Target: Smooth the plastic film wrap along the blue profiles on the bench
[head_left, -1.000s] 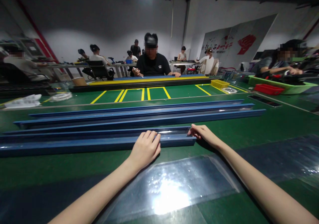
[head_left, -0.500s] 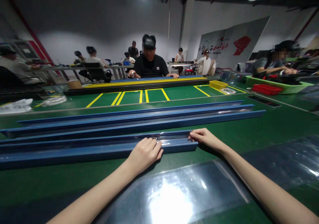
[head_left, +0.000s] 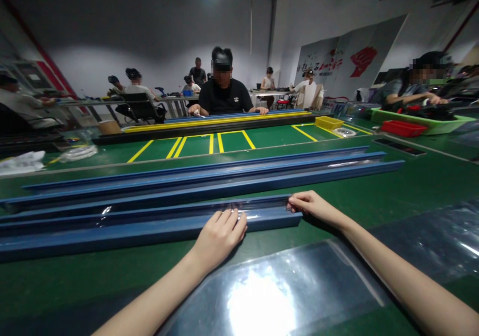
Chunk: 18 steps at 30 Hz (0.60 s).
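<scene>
A long blue channel-shaped profile (head_left: 123,237) lies crosswise in front of me, a shiny clear plastic strip (head_left: 255,214) inside its trough. My left hand (head_left: 221,235) is closed over the near wall of the profile, its fingertips down in the trough on the strip; the thumb is partly hidden. At the profile's right end my right hand (head_left: 305,204) pinches, thumb against fingers, at the end of the clear strip. The exact edge between those fingertips is too small to see clearly.
Other blue profiles (head_left: 284,183) lie just beyond. Clear plastic sheets (head_left: 314,271) cover the near green table (head_left: 374,186). A phone (head_left: 399,146), a red tray (head_left: 403,127) and a green bin (head_left: 445,126) stand right. A person in black (head_left: 224,96) sits opposite, hands on a yellow profile (head_left: 224,121).
My left hand's fingers have straightened a little further into the trough. My right hand keeps its pinch at the profile's end. The view has shifted slightly.
</scene>
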Tool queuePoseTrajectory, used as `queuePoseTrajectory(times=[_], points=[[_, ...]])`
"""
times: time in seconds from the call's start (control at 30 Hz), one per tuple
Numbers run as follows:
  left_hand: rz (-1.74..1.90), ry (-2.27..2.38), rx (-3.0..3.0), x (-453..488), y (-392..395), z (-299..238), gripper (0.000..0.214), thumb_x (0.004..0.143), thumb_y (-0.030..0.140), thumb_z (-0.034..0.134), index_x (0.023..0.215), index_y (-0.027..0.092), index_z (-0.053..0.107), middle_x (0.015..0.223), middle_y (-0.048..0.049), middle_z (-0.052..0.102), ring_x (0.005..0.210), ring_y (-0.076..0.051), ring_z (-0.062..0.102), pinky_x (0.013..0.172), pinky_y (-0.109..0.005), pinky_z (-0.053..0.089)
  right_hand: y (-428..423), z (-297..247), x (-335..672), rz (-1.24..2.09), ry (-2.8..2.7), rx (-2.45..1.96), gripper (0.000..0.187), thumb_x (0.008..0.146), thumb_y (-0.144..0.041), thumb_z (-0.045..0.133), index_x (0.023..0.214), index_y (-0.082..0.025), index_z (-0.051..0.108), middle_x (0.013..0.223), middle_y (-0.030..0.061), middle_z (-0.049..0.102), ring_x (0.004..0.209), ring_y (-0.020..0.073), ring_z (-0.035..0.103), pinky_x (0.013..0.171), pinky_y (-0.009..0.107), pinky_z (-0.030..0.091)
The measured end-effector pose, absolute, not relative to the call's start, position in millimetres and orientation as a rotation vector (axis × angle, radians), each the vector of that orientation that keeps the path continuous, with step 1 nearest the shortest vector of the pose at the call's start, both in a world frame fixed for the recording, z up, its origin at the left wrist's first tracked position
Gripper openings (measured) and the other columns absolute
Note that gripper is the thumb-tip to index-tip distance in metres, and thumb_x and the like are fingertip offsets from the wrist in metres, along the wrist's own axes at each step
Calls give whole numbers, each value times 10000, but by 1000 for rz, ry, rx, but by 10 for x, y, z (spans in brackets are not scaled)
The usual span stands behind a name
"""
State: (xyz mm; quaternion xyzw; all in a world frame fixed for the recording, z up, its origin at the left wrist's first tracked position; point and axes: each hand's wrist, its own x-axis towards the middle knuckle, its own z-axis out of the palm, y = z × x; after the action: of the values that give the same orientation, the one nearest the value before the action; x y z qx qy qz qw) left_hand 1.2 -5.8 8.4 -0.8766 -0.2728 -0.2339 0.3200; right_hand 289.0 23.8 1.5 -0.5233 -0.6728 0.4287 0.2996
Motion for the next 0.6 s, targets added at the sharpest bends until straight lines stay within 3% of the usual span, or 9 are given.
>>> queuePoseTrajectory(times=[0.23,0.6], points=[[-668,-781,-2303,21,-85,124,153,808,195,482,915,141,577,841,-72,634,770,-184,575,642,-294,417,212,34,2864,1037,-1849,-1399,438,765,-537,447,633,-142,582,560,-13,500,517,87,393,487,227,273],[-724,-859,-2259,33,-122,127,157,797,217,497,894,173,611,968,-93,638,911,-216,573,747,-332,432,207,22,2874,987,-1912,-1406,453,778,-565,401,598,-163,505,515,-41,401,494,83,343,489,230,261]])
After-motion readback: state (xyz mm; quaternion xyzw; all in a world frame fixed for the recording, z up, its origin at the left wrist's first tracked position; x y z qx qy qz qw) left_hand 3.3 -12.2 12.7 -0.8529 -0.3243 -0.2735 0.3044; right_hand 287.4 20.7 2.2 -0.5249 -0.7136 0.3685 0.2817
